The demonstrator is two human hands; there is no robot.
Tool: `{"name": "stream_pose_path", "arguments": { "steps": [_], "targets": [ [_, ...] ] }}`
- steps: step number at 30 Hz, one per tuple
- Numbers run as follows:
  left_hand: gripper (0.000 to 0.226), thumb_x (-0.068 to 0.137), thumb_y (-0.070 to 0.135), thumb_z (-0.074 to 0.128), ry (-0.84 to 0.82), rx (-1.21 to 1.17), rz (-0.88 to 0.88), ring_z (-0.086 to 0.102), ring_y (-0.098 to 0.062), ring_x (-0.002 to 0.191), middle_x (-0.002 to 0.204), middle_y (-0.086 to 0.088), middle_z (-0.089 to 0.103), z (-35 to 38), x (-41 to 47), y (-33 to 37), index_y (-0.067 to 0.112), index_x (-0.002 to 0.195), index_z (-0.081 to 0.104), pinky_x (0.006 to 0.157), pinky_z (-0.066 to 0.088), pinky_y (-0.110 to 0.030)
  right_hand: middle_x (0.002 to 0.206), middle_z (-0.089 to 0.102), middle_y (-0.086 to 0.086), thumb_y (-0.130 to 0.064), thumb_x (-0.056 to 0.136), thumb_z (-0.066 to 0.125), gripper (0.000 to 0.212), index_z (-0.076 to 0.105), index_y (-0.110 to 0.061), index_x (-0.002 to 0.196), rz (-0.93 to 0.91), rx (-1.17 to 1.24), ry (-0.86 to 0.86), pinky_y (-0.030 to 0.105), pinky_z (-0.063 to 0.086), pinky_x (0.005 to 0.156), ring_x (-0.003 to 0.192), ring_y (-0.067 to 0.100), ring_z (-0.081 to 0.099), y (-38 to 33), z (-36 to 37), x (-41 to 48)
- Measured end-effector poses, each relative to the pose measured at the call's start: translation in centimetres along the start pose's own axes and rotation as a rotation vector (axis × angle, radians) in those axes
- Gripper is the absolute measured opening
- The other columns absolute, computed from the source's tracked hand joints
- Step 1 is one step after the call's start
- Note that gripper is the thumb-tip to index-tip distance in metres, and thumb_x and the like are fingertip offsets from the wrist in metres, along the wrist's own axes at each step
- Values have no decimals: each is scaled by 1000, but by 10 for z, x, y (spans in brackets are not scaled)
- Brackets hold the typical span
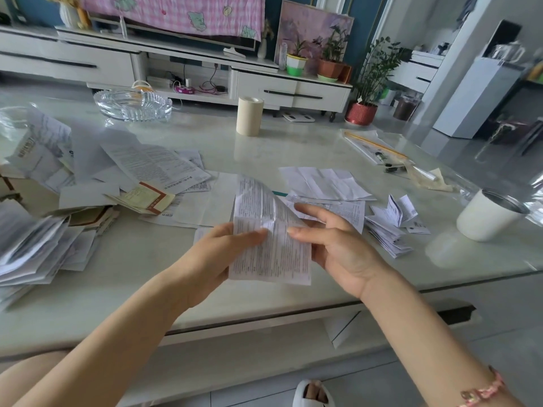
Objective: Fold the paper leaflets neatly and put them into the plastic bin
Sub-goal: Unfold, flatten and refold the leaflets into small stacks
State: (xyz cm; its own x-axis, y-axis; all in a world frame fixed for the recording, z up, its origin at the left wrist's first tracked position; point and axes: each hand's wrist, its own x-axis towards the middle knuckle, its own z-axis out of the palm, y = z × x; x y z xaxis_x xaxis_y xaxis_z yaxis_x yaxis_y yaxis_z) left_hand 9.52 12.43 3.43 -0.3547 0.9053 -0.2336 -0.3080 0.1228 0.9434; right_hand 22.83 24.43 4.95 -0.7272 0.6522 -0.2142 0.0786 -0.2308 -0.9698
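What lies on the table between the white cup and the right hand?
Head view: a pile of folded leaflets lies between the right hand and the white cup.

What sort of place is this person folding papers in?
Most likely a home living room: the printed paper leaflets lie on a pale glossy low table, facing a long white media cabinet with a screen draped in pink checked cloth and green potted plants.

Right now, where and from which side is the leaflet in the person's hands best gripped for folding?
The leaflet is probably best pinched at its side edges by the middle crease, one hand from each side, where the left hand and right hand hold it: it stands upright and its top curls over.
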Motion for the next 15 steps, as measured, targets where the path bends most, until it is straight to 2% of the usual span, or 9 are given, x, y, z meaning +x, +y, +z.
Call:
{"name": "stream_pose_path", "arguments": {
  "steps": [4, 6, 8, 11, 15],
  "targets": [
    [16, 92, 20, 52, 23, 9, 38, 68, -15, 80, 87, -1, 73, -3, 2, 0, 14, 98, 66, 73, 56, -26, 107, 65, 11, 8, 76, 65, 53, 53, -17, 121, -43, 29, 74, 26, 51, 79, 81, 14, 67, -1, 1, -1],
    [19, 94, 22, 49, 16, 7, 51, 68, -12, 77, 85, 0, 73, -5, 2, 0, 16, 97, 67, 68, 56, -24, 110, 66, 16, 6, 76, 65, 50, 50, -6, 123, 30, 167, 86, 26, 55, 79, 83, 17, 67, -1, -1, -1],
    [19, 93, 22, 49, 10, 15, 46, 68, -13, 80, 87, 0, 72, -5, 1, -1, 16, 99, 67, 71, 56, -25, 113, 66, 19, 0, 80, 63, 42, 55, 6, 121, 105, 174, 29, 29, 53, 84, 90, 21, 65, 0, -1, -2],
    [19, 92, 22, 50, -6, 25, 27, 69, -15, 84, 92, -2, 73, -4, 1, -1, 15, 101, 66, 75, 56, -27, 99, 70, 9, -6, 86, 59, 25, 66, -4, 109, 109, 90, -13, 27, 54, 76, 84, 17, 66, 2, -1, -4],
    [21, 91, 23, 53, 23, 100, 74, 69, -20, 92, 97, -5, 73, -3, 2, -3, 12, 102, 66, 84, 54, -33, 90, 71, 2, 0, 86, 58, 17, 66, -12, 95, -67, -62, 36, 24, 53, 70, 79, 12, 67, 0, 0, -7]
  ]
}}
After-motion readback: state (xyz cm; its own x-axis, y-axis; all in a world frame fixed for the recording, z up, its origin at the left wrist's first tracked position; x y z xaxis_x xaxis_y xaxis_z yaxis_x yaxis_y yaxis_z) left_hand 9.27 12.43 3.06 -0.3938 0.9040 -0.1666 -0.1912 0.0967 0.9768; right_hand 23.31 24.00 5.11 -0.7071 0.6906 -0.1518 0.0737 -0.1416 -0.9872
